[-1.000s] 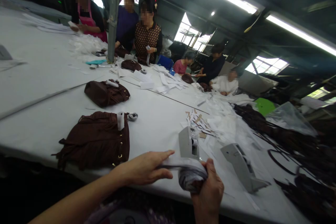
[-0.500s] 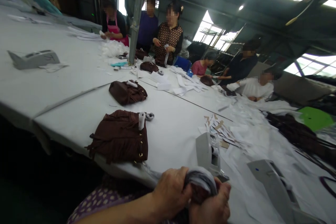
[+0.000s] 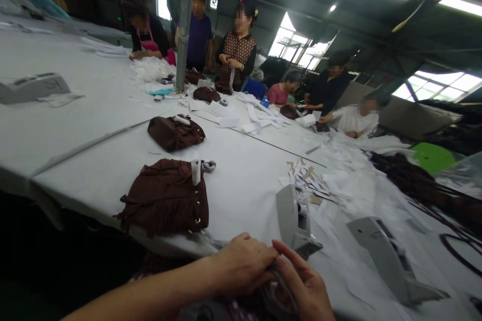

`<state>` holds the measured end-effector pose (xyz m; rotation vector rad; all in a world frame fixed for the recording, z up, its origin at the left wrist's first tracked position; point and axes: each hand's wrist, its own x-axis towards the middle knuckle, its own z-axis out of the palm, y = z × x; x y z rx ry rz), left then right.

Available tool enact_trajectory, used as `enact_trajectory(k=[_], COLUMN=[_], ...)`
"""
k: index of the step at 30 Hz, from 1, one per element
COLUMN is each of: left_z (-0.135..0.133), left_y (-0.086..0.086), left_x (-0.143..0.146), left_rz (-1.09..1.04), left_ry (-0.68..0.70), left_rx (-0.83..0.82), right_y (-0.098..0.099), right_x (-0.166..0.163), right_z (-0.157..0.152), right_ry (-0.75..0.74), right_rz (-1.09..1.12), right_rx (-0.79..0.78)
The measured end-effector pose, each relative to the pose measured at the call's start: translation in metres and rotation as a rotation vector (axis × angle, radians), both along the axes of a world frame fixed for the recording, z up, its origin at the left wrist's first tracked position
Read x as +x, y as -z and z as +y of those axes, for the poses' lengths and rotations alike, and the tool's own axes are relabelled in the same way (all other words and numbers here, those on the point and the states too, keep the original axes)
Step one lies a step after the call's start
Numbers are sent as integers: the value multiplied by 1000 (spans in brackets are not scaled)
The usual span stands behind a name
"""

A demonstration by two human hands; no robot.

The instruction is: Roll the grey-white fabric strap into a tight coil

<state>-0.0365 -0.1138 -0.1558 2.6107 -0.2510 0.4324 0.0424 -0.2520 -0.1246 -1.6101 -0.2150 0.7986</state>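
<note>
My left hand and my right hand meet at the near edge of the white table, below its front. Both close around a grey wrapped bundle that is mostly hidden between them. My left fingers curl over its top. My right fingers reach across it from the right. A grey tape dispenser stands just beyond my hands. A brown fringed bag lies flat to the left of them.
A second brown bag sits farther back, a second grey dispenser to the right. Paper slips and white wrapping litter the middle and right. Dark straps pile at far right. Several people work along the far side beside a pillar.
The grey bundle has dropped lower toward my lap and is more hidden. My left hand came in from the strip onto the bundle; my right fingers loosened over it.
</note>
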Motion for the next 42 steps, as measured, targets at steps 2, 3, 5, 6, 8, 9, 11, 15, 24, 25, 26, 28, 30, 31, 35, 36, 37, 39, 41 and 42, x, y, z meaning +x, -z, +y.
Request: enact_trajectory(k=[2,3,5,6,8,9,11,15,24,25,26,28,30,31,35,36,37,39,41,42], left_z=[28,46,86,105,136,147,157,145,97,94,92,88,86,85,82,82,83,85,88,89], left_y=[-9,-14,-24,-28,-34,-35,-35,-27,0,1,1,-1,-6,-9,-15,-15,-15,-14,-14,-14], left_x=[-9,-15,-29,-36,-48,-52,-53,-32,37,38,38,35,32,31,41,45,48,52,54,53], left_rz=[-24,-39,-34,-16,54,87,129,120,238,243,245,257,265,281,450,487,511,548,596,619], left_ry=[-24,-56,-150,-172,-164,-148,-116,-41,56,46,36,18,28,54,160,163,161,171,203,220], left_rx=[-29,-42,-53,-14,84,128,177,168,184,175,161,124,81,22,-375,-439,-468,-506,-558,-583], right_y=[0,-2,-7,-9,-11,-11,-8,0,4,5,6,7,7,6,4,4,4,6,9,11], right_x=[3,6,14,18,25,28,32,34,33,34,36,39,41,41,41,40,40,39,39,39], right_z=[7,10,16,18,19,19,18,14,14,14,14,14,16,17,17,16,13,7,1,-1], right_ry=[136,212,352,402,479,502,527,556,614,618,622,624,623,622,586,575,566,553,541,535], right_rz=[29,18,-44,-81,-142,-157,-161,-120,-71,-67,-56,-19,11,21,26,27,29,40,55,61], right_rx=[103,162,264,300,350,365,386,434,536,542,551,572,584,584,582,588,595,599,598,596])
